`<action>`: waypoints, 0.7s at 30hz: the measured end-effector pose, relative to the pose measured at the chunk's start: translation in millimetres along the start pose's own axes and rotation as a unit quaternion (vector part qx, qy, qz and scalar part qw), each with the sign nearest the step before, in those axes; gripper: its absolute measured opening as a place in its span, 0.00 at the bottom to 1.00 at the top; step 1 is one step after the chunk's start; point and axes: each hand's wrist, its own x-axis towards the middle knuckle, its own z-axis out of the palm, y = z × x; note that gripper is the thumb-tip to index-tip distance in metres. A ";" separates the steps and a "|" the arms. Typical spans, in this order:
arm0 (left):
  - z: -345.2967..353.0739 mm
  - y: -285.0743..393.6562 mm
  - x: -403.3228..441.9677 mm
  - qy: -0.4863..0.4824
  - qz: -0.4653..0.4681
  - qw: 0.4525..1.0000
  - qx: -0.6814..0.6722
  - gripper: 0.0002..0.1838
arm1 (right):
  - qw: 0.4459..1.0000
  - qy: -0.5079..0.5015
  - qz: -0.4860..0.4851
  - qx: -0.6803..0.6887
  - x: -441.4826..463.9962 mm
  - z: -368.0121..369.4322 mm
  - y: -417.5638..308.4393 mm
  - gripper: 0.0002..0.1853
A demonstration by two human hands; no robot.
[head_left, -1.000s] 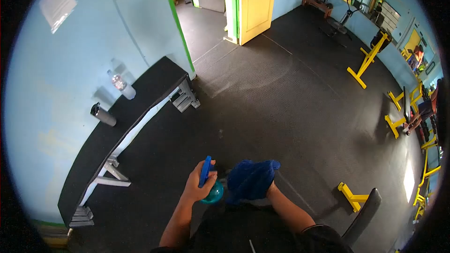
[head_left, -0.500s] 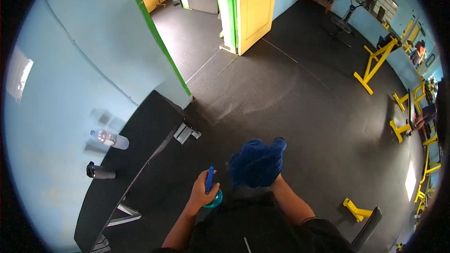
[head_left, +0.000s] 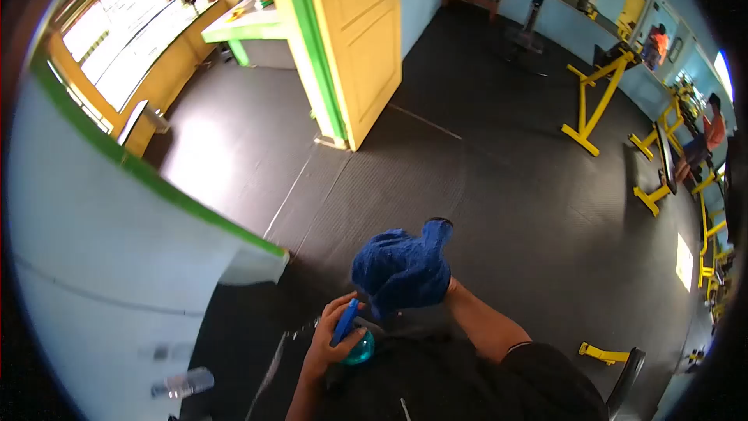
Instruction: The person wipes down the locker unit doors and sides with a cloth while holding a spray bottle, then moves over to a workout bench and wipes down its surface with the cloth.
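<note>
My left hand (head_left: 331, 337) is closed around a spray bottle (head_left: 359, 349) with a blue trigger head and a see-through teal body. Its thumb and fingers wrap the neck, just below the trigger. A blue cloth (head_left: 401, 271) covers nearly all of my right hand (head_left: 449, 288), leaving the wrist showing. The cloth hangs bunched over the fingers, with a dark edge at its top corner. Both hands are in front of my body at the bottom middle, the cloth slightly farther out and to the right of the bottle.
A black padded bench (head_left: 222, 347) runs along the blue wall at lower left, with a clear plastic bottle (head_left: 183, 383) by it. Ahead, a yellow door (head_left: 354, 39) stands open beside a green-trimmed doorway. Yellow gym frames (head_left: 598, 101) and people (head_left: 713, 129) are at right.
My view has turned left and tilted up, bringing the doorway nearer and showing the window beyond. The cloth has moved closer to the spray bottle. Both hands keep their hold.
</note>
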 end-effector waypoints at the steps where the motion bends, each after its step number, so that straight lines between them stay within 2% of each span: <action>1: -3.5 0.8 29.4 -0.011 0.007 1.000 -0.003 0.24 | 1.000 0.006 -0.008 -0.028 7.2 -3.7 -16.4 0.31; 7: -37.3 -5.1 204.0 -0.182 0.019 0.980 -0.083 0.29 | 0.982 0.038 0.003 -0.183 62.2 -38.5 -98.0 0.28; 8: -43.2 -9.9 233.1 -0.242 0.027 0.963 -0.114 0.31 | 0.981 0.040 0.005 -0.191 74.7 -46.2 -109.9 0.27; 10: -56.4 3.7 293.2 -0.300 -0.027 0.945 -0.128 0.33 | 0.989 0.045 -0.005 -0.140 97.5 -61.4 -136.5 0.27; 13: -66.7 -4.0 372.1 -0.292 0.049 0.944 -0.148 0.33 | 0.998 0.045 -0.052 0.000 126.1 -95.7 -186.2 0.28; 14: -69.4 -2.8 397.9 -0.303 0.047 0.940 -0.149 0.33 | 0.977 0.089 -0.075 -0.181 135.1 -109.8 -203.6 0.31; 15: -71.8 -1.6 419.9 -0.317 0.040 0.940 -0.119 0.31 | 0.922 0.134 -0.093 -0.352 139.7 -121.5 -211.3 0.34; 16: -73.5 -0.8 444.2 -0.332 0.033 0.938 -0.088 0.29 | 0.922 0.144 -0.101 -0.344 146.0 -117.8 -227.7 0.34; 17: -74.2 -4.6 466.3 -0.345 0.027 0.934 -0.086 0.29 | 0.958 0.090 -0.182 -0.201 151.8 -107.2 -248.4 0.37; 18: -72.4 -11.4 488.1 -0.328 0.047 0.940 -0.087 0.29 | 0.964 0.032 -0.259 -0.055 155.1 -107.6 -264.0 0.41; 19: -69.4 -19.5 511.9 -0.307 0.067 0.945 -0.090 0.29 | 0.962 0.038 -0.266 -0.049 150.1 -142.8 -271.4 0.41; 20: -65.7 -29.0 534.9 -0.298 0.067 0.946 -0.111 0.29 | 0.942 0.071 -0.294 -0.146 138.5 -195.5 -274.7 0.43; 21: -62.8 -38.5 557.4 -0.301 0.062 0.945 -0.112 0.29 | 0.929 0.086 -0.304 -0.194 136.3 -214.9 -282.4 0.44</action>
